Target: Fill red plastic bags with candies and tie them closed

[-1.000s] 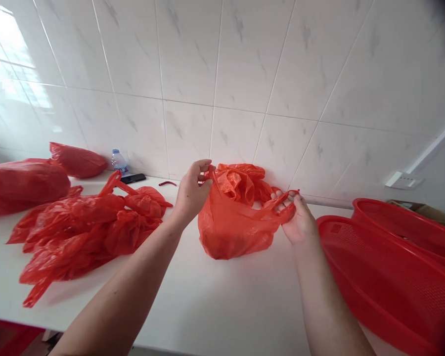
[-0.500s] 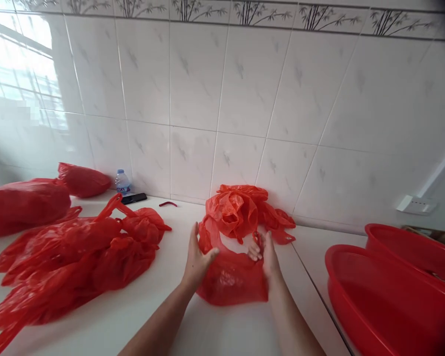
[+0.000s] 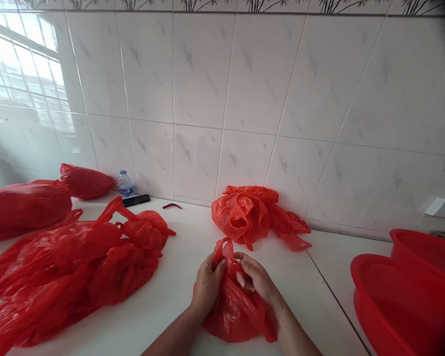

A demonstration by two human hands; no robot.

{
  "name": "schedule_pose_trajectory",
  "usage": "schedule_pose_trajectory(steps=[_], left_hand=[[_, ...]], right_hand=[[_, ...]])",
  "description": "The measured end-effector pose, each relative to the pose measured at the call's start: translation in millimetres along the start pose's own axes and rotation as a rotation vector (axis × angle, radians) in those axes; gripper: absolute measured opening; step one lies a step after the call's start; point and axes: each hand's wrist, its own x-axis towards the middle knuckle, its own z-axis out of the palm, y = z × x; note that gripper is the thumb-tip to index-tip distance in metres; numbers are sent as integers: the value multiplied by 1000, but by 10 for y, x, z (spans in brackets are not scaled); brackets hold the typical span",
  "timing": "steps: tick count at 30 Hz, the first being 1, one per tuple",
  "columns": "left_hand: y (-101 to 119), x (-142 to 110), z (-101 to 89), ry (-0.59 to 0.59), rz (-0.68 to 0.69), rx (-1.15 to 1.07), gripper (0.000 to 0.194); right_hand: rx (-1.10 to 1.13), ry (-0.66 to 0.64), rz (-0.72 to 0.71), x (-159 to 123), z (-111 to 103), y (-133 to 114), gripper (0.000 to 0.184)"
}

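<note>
A red plastic bag [image 3: 232, 316] rests on the white table in front of me, its top gathered up with the handle loops standing above my fingers. My left hand [image 3: 207, 284] is closed around the left side of the gathered neck, thumb pressed on the plastic. On the other side, my right hand [image 3: 259, 279] pinches the bag near its handle, with the fingers curled. What the bag holds is hidden by the red film. Just behind it, against the wall, lies a crumpled heap of red plastic bags [image 3: 244, 212].
On the left are a pile of red bags [image 3: 81, 262] and fuller red bags [image 3: 22, 207]. A water bottle [image 3: 125, 184], a black phone [image 3: 136, 200] and a small dark red strip [image 3: 171, 205] lie along the wall. Red basins [image 3: 389, 296] stand at right.
Both hands have closed in from the bag's sides onto its top. The bag, spread wide before, is now bunched at the neck and nearer to me. The view has shifted slightly.
</note>
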Motion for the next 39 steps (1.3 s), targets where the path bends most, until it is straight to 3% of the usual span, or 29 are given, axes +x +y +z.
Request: schedule_pose_trajectory(steps=[2, 6, 8, 10, 13, 16, 19, 22, 25, 30, 34, 36, 39], left_hand=[[45, -21, -1, -74, 24, 47, 11], [106, -84, 11, -285, 75, 280, 26], [116, -109, 19, -250, 88, 381, 29], [119, -120, 26, -124, 115, 458, 33], [133, -116, 25, -21, 255, 540, 43], [165, -98, 4, -104, 363, 594, 25], [191, -81, -27, -173, 333, 611, 19], [196, -66, -47, -160, 294, 630, 19], [175, -57, -41, -132, 277, 659, 18], [99, -60, -2, -88, 291, 632, 15], [78, -69, 5, -127, 199, 688, 16], [94, -75, 8, -137, 224, 744, 17], [122, -88, 24, -124, 299, 772, 17]], right_hand=[[-51, -53, -12, 22, 30, 45, 33], [-161, -34, 18, 61, 37, 129, 42], [-194, 45, 7, 84, 9, 154, 40], [-200, 121, -24, 105, -30, 170, 37], [-170, 182, -24, 109, -68, 181, 42], [-105, 185, 17, 63, -49, 168, 42], [-30, 143, 36, -5, 5, 120, 36], [44, 104, 81, -42, 36, 57, 38], [34, 113, 105, -29, 20, 29, 51], [-67, 71, 54, 5, -40, 54, 38], [-188, -20, 77, -6, -102, 39, 63], [-382, 47, 65, -2, -147, 44, 61], [-694, 289, -43, 33, -212, 84, 31]])
